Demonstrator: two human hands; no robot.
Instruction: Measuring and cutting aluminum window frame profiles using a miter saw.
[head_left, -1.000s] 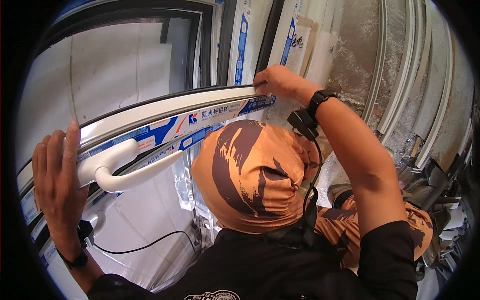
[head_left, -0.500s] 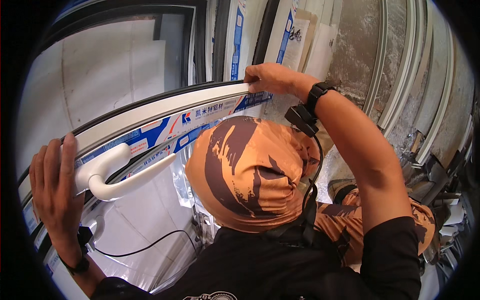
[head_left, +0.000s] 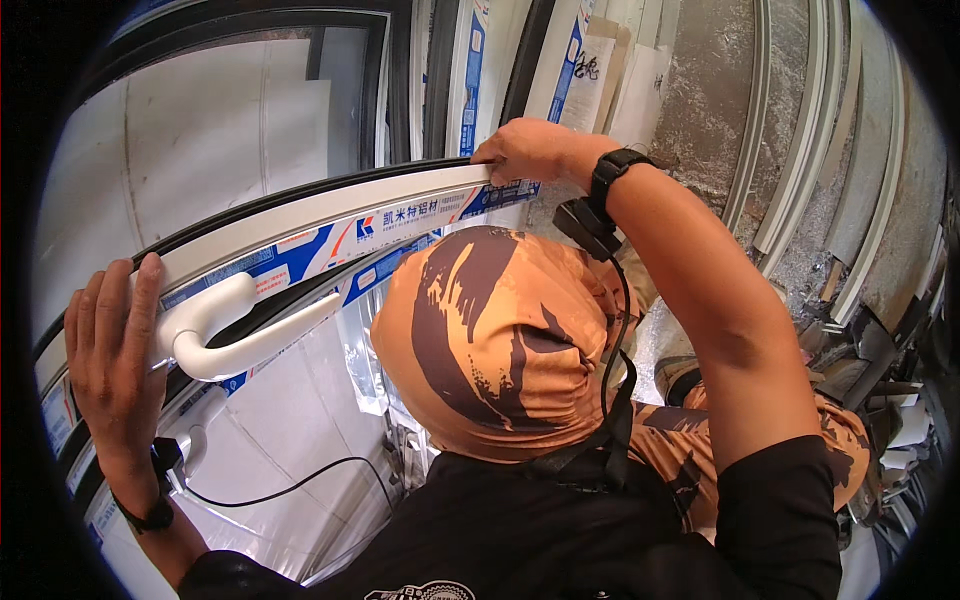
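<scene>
A white window sash with black seals and a blue-and-white protective film runs across in front of me. My left hand grips its left end, fingers laid over the upper edge and thumb hidden. Right beside those fingers is a white lever handle fixed to the sash. At the far right end my right hand is closed around the corner, its fingertips over the top edge and thumb on the white face.
Another dark-framed window panel stands beyond the sash. Long metal profiles lie on the floor at the right, with scrap pieces nearby. Orange camouflage cloth bulges up before my chest. A black cable hangs at the lower left.
Sash and handle have shifted slightly, the handle a little upward. My right hand has moved slightly left with its end. Both hands keep their hold.
</scene>
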